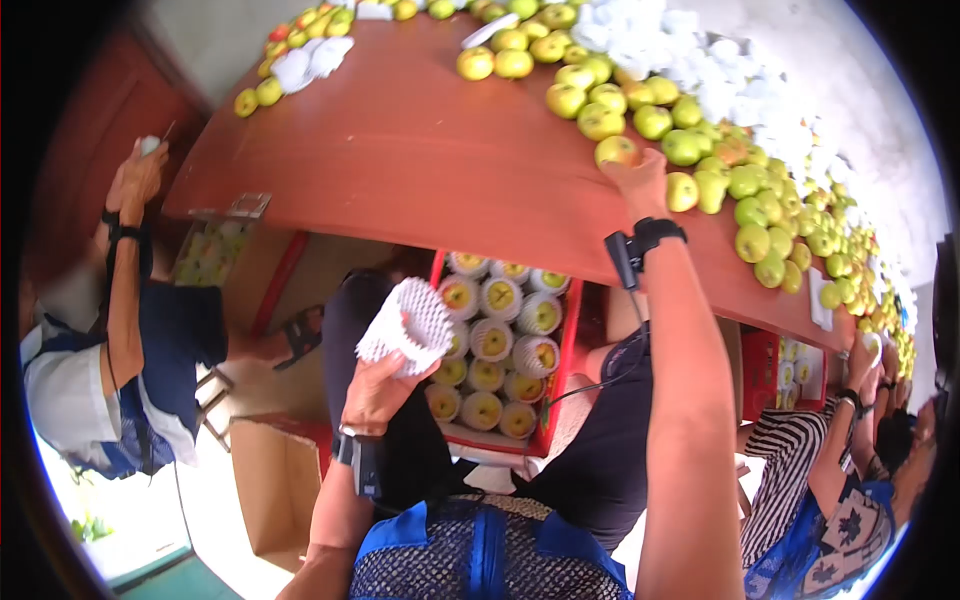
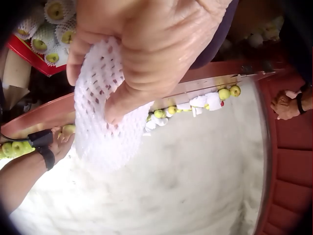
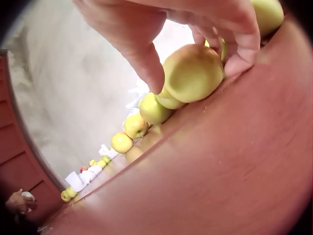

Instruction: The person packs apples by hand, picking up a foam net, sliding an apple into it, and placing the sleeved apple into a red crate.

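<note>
My left hand [image 1: 378, 392] pinches a white foam net sleeve [image 1: 412, 325], held with its mouth spread above my lap. Seen from the left wrist, the thumb presses on the mesh of the foam net sleeve [image 2: 100, 117]. At the table's near side my right hand [image 1: 640, 185] grips a yellow-green apple [image 1: 616, 151] at the edge of the heap. The right wrist view has the thumb on one side of this apple [image 3: 193, 73] and fingers on the other. Below the table edge, a red box [image 1: 560, 400] holds rows of apples in foam nets [image 1: 490, 340].
A long heap of apples [image 1: 745, 180] and a pile of white foam nets [image 1: 690, 60] cover the right of the reddish table [image 1: 400, 130]. A cardboard box [image 1: 270, 490] stands at lower left. Other people work at left [image 1: 130, 200] and right [image 1: 830, 470].
</note>
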`<action>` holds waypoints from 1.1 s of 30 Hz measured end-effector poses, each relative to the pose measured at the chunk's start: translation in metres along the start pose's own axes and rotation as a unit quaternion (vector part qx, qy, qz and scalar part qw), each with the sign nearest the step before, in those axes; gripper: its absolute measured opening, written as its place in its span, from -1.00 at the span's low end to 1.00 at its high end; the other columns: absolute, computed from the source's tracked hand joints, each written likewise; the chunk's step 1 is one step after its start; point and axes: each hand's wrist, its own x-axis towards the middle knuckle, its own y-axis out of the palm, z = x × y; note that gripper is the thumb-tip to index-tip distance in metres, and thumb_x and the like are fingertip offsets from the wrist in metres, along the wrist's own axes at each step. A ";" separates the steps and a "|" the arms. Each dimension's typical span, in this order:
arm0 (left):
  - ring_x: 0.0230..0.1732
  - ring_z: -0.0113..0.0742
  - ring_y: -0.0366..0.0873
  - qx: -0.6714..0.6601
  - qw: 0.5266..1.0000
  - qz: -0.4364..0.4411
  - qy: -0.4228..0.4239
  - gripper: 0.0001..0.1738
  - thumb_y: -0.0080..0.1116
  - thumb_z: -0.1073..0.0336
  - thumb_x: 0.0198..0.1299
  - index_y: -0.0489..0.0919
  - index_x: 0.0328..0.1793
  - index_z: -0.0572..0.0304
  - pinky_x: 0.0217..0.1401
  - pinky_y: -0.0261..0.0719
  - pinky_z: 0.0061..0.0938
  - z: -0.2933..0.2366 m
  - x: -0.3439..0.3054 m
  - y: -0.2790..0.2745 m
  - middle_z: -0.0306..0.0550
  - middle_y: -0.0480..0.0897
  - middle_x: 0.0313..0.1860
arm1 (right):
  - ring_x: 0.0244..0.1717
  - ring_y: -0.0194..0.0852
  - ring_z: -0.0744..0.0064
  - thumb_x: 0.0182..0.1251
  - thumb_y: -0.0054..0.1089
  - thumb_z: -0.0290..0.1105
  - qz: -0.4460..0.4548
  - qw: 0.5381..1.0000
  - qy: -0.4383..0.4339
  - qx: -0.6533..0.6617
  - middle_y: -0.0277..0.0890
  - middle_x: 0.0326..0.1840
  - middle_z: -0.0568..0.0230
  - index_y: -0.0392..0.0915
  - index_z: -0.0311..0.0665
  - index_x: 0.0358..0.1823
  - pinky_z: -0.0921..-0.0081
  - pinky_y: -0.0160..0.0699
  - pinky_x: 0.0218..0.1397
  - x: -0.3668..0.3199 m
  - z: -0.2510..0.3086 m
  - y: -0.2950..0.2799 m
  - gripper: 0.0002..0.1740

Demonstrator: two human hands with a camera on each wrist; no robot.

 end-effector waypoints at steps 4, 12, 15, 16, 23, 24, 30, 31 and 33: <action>0.14 -0.13 0.46 -0.009 1.000 -0.009 -0.016 -0.36 0.30 0.43 0.00 0.35 0.26 0.14 0.19 0.45 -0.06 -0.002 0.007 0.005 -0.12 0.51 0.05 | 0.02 0.49 0.15 -0.32 0.55 -0.08 0.051 0.997 0.053 0.034 0.46 0.01 -0.07 0.27 -0.45 0.11 0.37 0.47 0.07 0.013 -0.003 0.009 -0.04; 0.20 -0.18 0.45 -0.008 1.000 -0.002 -0.010 -0.36 0.21 0.49 0.09 0.29 0.33 0.22 0.19 0.49 -0.23 0.002 0.005 0.007 -0.06 0.47 0.21 | -0.19 0.46 0.44 0.05 0.30 -0.34 0.112 0.872 0.162 0.449 0.43 -0.02 0.17 0.28 -0.36 0.18 0.49 0.54 -0.18 -0.022 0.028 -0.032 -0.35; 0.20 -0.20 0.45 0.003 1.000 0.008 -0.012 -0.36 0.20 0.51 0.09 0.28 0.33 0.22 0.18 0.50 -0.26 0.008 0.005 0.002 -0.06 0.48 0.20 | -0.03 0.44 0.35 0.09 0.24 -0.38 0.214 0.775 0.099 0.586 0.39 0.08 0.11 0.24 -0.39 0.18 0.33 0.52 0.00 -0.067 0.057 -0.076 -0.38; 0.20 -0.21 0.45 0.004 1.000 0.009 -0.011 -0.36 0.20 0.52 0.09 0.28 0.33 0.22 0.20 0.48 -0.27 0.009 0.003 0.004 -0.06 0.47 0.21 | -0.01 0.43 0.36 0.11 0.23 -0.39 0.222 0.761 0.076 0.605 0.39 0.08 0.12 0.24 -0.38 0.18 0.34 0.51 0.02 -0.085 0.065 -0.090 -0.40; 0.26 -0.22 0.39 0.019 0.999 0.048 -0.010 -0.33 0.19 0.54 0.07 0.26 0.35 0.26 0.31 0.35 -0.30 0.029 -0.022 0.032 -0.06 0.45 0.24 | 0.09 0.41 0.39 0.10 0.26 -0.37 0.268 0.695 0.071 0.664 0.43 0.06 0.16 0.27 -0.39 0.18 0.42 0.43 0.13 -0.218 0.068 -0.128 -0.39; 0.27 -0.21 0.39 0.014 0.999 0.049 -0.016 -0.33 0.19 0.54 0.07 0.26 0.35 0.26 0.32 0.34 -0.31 0.032 -0.025 0.037 -0.06 0.44 0.25 | 0.09 0.42 0.38 0.09 0.27 -0.38 0.278 0.686 0.085 0.667 0.44 0.04 0.16 0.29 -0.40 0.17 0.43 0.42 0.14 -0.228 0.063 -0.130 -0.40; 0.29 -0.20 0.34 0.103 0.992 0.069 -0.016 -0.22 0.31 0.36 0.01 0.22 0.38 0.19 0.33 0.32 -0.21 0.030 -0.034 0.071 -0.12 0.38 0.28 | 0.13 0.40 0.39 0.09 0.23 -0.45 0.351 0.621 0.044 0.700 0.44 0.10 0.17 0.30 -0.36 0.23 0.40 0.35 0.24 -0.248 0.042 -0.139 -0.38; 0.29 -0.20 0.34 0.106 0.992 0.062 -0.012 -0.21 0.31 0.36 0.00 0.22 0.38 0.19 0.34 0.31 -0.21 0.029 -0.036 0.077 -0.12 0.37 0.29 | 0.13 0.40 0.40 0.10 0.22 -0.47 0.373 0.609 0.042 0.699 0.44 0.10 0.18 0.29 -0.36 0.24 0.39 0.34 0.25 -0.249 0.040 -0.142 -0.38; 0.29 -0.20 0.34 0.121 0.988 0.091 -0.010 -0.22 0.31 0.38 0.00 0.22 0.38 0.21 0.35 0.30 -0.22 0.028 -0.035 0.082 -0.11 0.36 0.30 | 0.13 0.40 0.41 0.10 0.21 -0.50 0.412 0.612 0.024 0.675 0.44 0.10 0.20 0.29 -0.35 0.25 0.39 0.33 0.26 -0.250 0.038 -0.144 -0.39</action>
